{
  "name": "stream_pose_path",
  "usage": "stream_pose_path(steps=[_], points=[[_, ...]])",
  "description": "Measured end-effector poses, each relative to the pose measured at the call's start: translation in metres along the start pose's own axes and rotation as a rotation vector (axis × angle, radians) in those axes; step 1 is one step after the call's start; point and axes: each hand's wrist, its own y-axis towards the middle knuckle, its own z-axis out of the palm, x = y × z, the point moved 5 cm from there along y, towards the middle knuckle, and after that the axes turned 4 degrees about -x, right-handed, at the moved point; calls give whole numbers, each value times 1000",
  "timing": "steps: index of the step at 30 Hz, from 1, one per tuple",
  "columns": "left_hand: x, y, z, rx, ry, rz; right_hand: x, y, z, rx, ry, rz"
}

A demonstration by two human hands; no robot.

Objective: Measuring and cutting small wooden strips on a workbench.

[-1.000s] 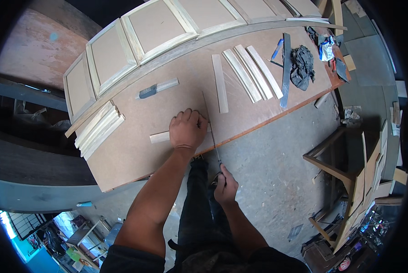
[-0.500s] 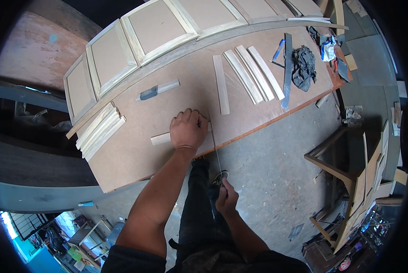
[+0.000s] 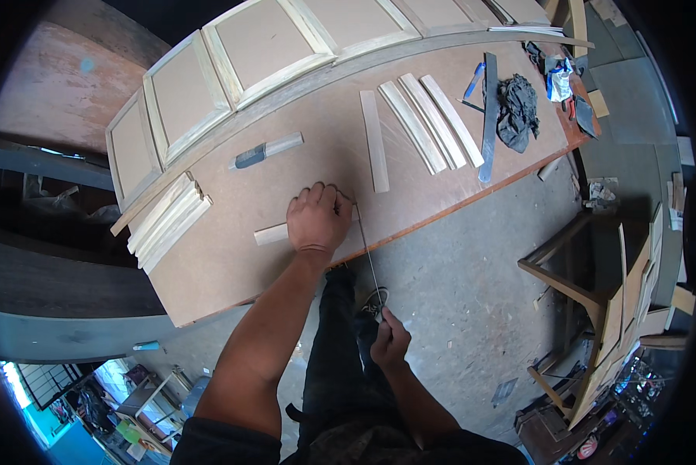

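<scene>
My left hand (image 3: pixel 318 217) is closed over a short wooden strip (image 3: pixel 271 234) and presses it flat on the workbench (image 3: pixel 200 279) near its front edge. The strip's left end sticks out past my fingers. Off the bench's edge, my right hand (image 3: pixel 390 341) grips the handle of a handsaw. Its thin blade (image 3: pixel 371 263), seen almost edge-on, runs up to the strip's right end beside my left hand. My right fist mostly hides the handle.
Beyond my hands lie a wood piece with a dark-wrapped middle (image 3: pixel 266 151) and several loose strips (image 3: pixel 411 128). A stack of strips (image 3: pixel 169 221) sits left. Framed panels (image 3: pixel 266 43) line the back. Rightward are a metal ruler (image 3: pixel 489 116) and crumpled black plastic (image 3: pixel 518 112).
My right hand has drawn back slightly toward me with the handsaw, and the blade's angle has shifted a little. My left hand stays on the wooden strip.
</scene>
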Motion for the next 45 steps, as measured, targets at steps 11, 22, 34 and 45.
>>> stream_pose_path(steps=[11,22,34,45], points=[[1,-3,1,12,-13,-9,1,-2,1,-32,-25,-25],[1,-2,1,18,-6,-4,5,4,4,-33,-51,-105],[2,-3,3,-3,-11,0,2,8,18,-94,-24,-98],[3,-2,1,-2,-3,-7,16,53,31,-30,-38,-4]])
